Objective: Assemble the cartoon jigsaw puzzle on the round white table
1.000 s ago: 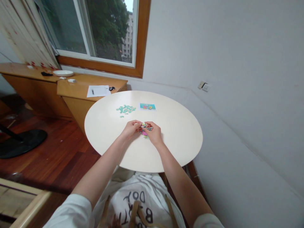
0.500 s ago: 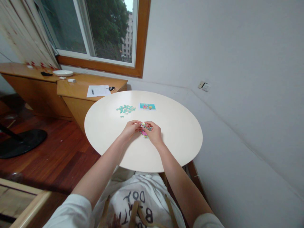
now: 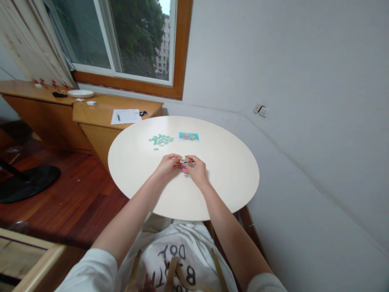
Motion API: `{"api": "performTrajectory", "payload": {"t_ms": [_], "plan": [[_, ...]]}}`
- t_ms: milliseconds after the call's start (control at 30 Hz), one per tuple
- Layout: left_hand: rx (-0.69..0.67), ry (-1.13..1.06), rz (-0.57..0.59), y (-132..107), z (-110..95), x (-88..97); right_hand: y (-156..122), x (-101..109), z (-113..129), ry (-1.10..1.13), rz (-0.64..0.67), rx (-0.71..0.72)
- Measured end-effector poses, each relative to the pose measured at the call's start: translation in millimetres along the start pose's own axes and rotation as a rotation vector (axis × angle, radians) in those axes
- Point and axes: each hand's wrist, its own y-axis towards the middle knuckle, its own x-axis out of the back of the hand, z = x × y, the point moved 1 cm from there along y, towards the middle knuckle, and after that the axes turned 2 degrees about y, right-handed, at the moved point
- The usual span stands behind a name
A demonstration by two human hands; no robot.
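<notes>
On the round cream table (image 3: 231, 182), my left hand (image 3: 167, 165) and my right hand (image 3: 197, 169) meet over a small patch of joined, colourful puzzle pieces (image 3: 184, 167). Both hands have their fingers curled in a pinch on pieces at the patch's top edge. Most of the patch is hidden under my fingers. Farther back lies a loose heap of green puzzle pieces (image 3: 161, 140). A small picture card (image 3: 189, 136) lies to the right of that heap.
A wooden cabinet (image 3: 100, 121) stands behind the table with a sheet of paper (image 3: 126, 116) on it. A white plate (image 3: 80, 93) rests on the longer cabinet at left. A black round base (image 3: 27, 182) stands on the wooden floor. A grey wall runs along the right.
</notes>
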Motion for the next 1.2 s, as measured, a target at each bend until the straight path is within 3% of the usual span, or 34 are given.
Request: {"api": "performTrajectory", "payload": {"t_ms": [1200], "plan": [[0.002,0.005,0.007,0.9,1.1,0.4,0.2,0.3,3.7,0.011,0.013,-0.040]]}}
